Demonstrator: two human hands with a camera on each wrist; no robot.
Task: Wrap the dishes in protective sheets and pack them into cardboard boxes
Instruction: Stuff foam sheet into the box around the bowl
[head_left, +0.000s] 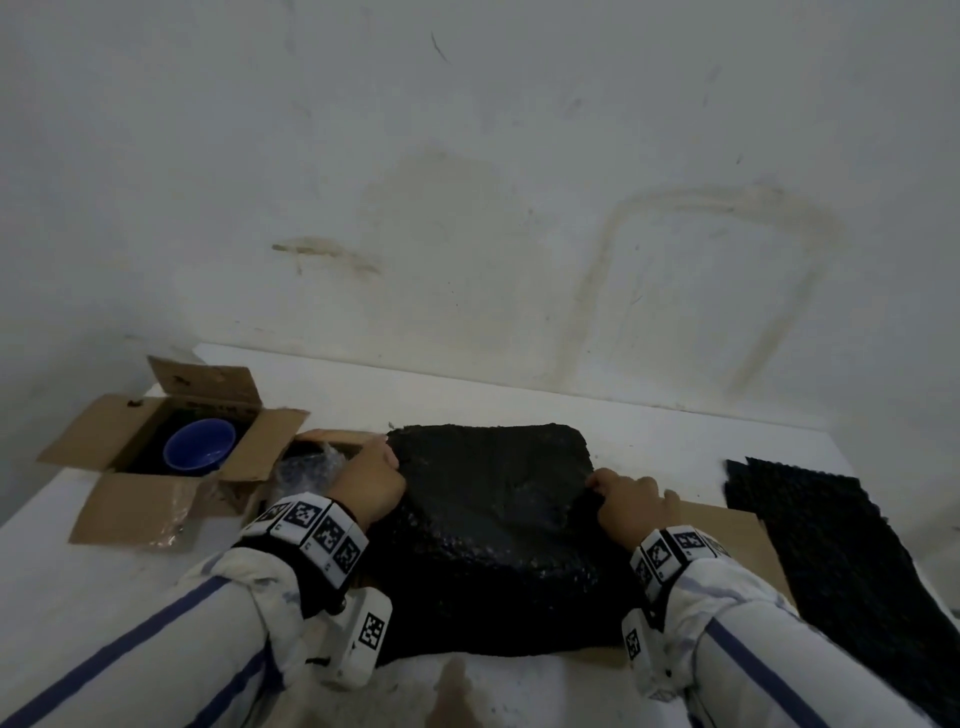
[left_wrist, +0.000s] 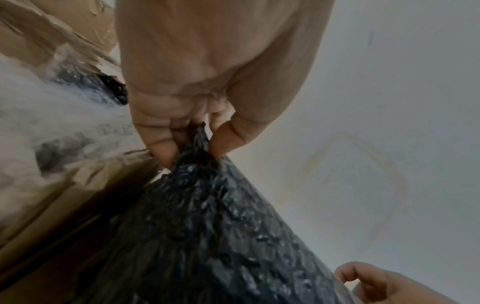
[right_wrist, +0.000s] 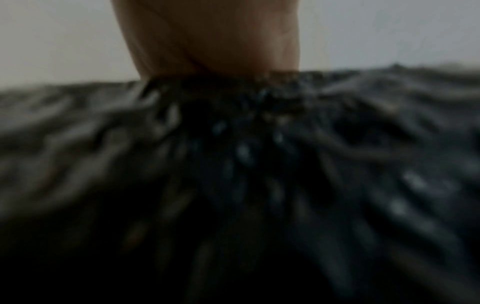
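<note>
A black bubble-wrap sheet (head_left: 493, 519) is draped over a bulge at the table's middle; what it covers is hidden. My left hand (head_left: 371, 480) pinches its left edge, and the left wrist view shows thumb and fingers (left_wrist: 166, 148) bunching the black sheet (left_wrist: 207, 236). My right hand (head_left: 626, 501) grips the sheet's right edge; in the blurred right wrist view the hand (right_wrist: 215, 41) sinks into gathered black wrap (right_wrist: 246, 164). An open cardboard box (head_left: 104, 441) at the left holds a blue bowl (head_left: 200, 447).
A second open box (head_left: 317, 441) with clear and black wrap inside sits just left of my left hand. A flat cardboard piece (head_left: 727, 525) lies under the sheet's right side. More black sheets (head_left: 831, 545) lie at the right. A stained white wall (head_left: 519, 208) stands behind the white table (head_left: 467, 400).
</note>
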